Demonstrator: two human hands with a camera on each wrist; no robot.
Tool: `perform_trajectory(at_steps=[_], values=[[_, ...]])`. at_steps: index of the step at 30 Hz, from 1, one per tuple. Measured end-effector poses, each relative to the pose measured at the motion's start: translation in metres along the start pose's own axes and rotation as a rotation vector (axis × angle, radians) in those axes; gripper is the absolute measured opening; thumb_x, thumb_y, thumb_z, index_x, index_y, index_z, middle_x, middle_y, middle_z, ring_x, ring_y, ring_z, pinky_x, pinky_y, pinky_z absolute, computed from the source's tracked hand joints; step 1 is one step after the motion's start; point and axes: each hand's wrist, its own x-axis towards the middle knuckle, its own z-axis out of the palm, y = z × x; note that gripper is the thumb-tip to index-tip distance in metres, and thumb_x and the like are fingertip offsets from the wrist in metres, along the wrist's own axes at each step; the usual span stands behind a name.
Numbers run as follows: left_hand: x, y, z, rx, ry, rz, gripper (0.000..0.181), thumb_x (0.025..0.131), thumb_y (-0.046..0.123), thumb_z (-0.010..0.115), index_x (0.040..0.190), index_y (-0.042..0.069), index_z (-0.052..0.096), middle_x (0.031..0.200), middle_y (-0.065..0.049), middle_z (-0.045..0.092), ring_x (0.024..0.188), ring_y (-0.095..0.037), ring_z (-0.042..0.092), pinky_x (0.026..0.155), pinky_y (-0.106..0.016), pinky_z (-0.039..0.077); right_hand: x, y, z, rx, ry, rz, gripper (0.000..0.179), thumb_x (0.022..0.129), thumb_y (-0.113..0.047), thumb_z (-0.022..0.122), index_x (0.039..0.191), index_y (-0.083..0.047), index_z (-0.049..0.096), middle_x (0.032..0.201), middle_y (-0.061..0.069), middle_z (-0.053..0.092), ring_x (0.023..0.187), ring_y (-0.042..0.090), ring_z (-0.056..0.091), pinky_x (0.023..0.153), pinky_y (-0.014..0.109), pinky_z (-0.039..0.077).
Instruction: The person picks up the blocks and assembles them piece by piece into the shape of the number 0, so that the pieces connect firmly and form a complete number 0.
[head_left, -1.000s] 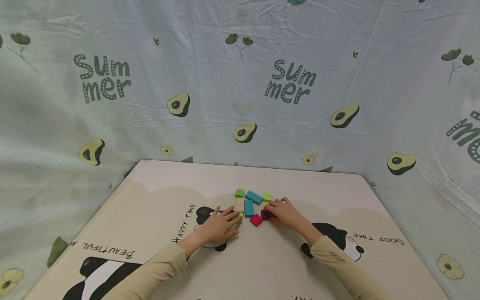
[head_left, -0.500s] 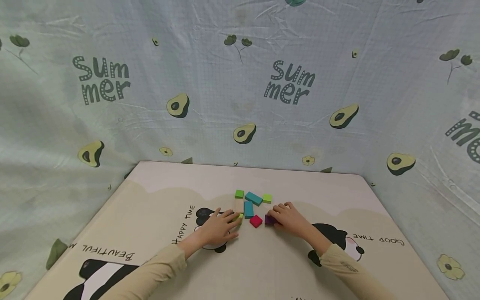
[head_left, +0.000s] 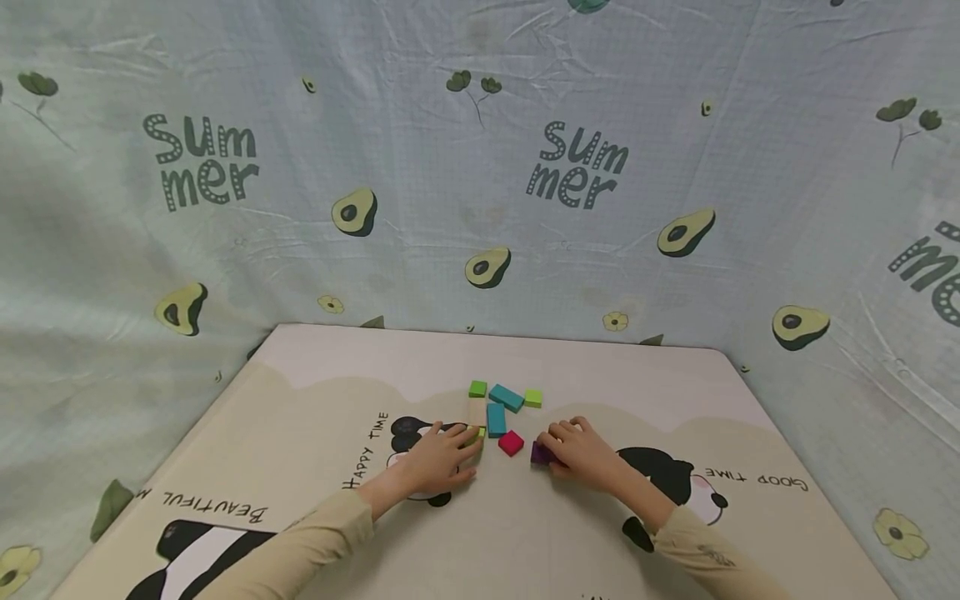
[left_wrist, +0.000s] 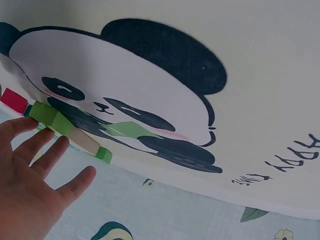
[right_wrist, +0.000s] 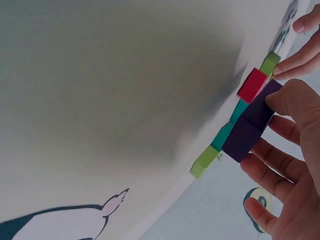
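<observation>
My right hand (head_left: 583, 455) pinches a dark purple block (right_wrist: 252, 121) between thumb and fingers, right of the other blocks; a line crosses its face in the right wrist view. My left hand (head_left: 438, 460) lies with fingers spread, fingertips at a light green block (left_wrist: 51, 117) that they partly cover in the head view. Beyond that block runs a pale wooden block (head_left: 477, 411), with a green block (head_left: 477, 388) at its far end. A teal block (head_left: 497, 420) stands beside the pale one. A red block (head_left: 511, 442) sits between the two hands.
A second teal block (head_left: 507, 397) lies slanted at the back, with a lime green block (head_left: 533, 398) at its right. The table (head_left: 480, 533) has a panda-print cover. An avocado-print curtain (head_left: 420, 167) rises behind its far edge.
My right hand has drawn the purple block toward me and slightly right, away from the lime green and red blocks. The left hand stays almost in place.
</observation>
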Motion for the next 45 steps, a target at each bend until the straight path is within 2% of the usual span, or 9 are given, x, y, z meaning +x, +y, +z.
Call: perform_trajectory(at_steps=[11, 16, 31, 45], values=[[0.002, 0.001, -0.005, 0.034, -0.005, 0.007, 0.045, 0.09, 0.037, 0.046, 0.129, 0.014, 0.048, 0.135, -0.006, 0.046, 0.122, -0.022, 0.044, 0.095, -0.047, 0.037, -0.004, -0.017, -0.002, 0.007, -0.046, -0.035, 0.034, 0.079, -0.029, 0.065, 0.107, -0.016, 0.051, 0.094, -0.001, 0.054, 0.092, 0.014, 0.051, 0.087, 0.038, 0.039], [0.002, 0.001, -0.005, 0.02, -0.022, 0.002, 0.046, 0.09, 0.036, 0.045, 0.129, 0.013, 0.047, 0.136, -0.006, 0.045, 0.123, -0.023, 0.043, 0.095, -0.048, 0.036, -0.003, -0.024, -0.003, 0.018, -0.068, -0.045, 0.034, 0.079, -0.03, 0.065, 0.107, -0.017, 0.051, 0.094, -0.002, 0.054, 0.092, 0.014, 0.051, 0.087, 0.038, 0.039], [0.003, 0.001, -0.004, 0.023, -0.039, -0.01, 0.046, 0.09, 0.037, 0.046, 0.13, 0.014, 0.047, 0.136, -0.005, 0.045, 0.123, -0.022, 0.043, 0.095, -0.047, 0.037, -0.006, -0.038, 0.001, -0.019, -0.057, -0.097, 0.033, 0.08, -0.033, 0.064, 0.107, -0.019, 0.051, 0.094, -0.004, 0.053, 0.092, 0.012, 0.051, 0.088, 0.035, 0.037], [0.002, 0.0, -0.004, 0.01, -0.035, -0.018, 0.045, 0.089, 0.035, 0.047, 0.129, 0.014, 0.047, 0.135, -0.005, 0.045, 0.122, -0.022, 0.043, 0.094, -0.048, 0.037, -0.005, -0.038, 0.003, 0.03, -0.097, -0.072, 0.032, 0.08, -0.032, 0.065, 0.107, -0.02, 0.051, 0.095, -0.004, 0.054, 0.091, 0.012, 0.051, 0.086, 0.035, 0.038]])
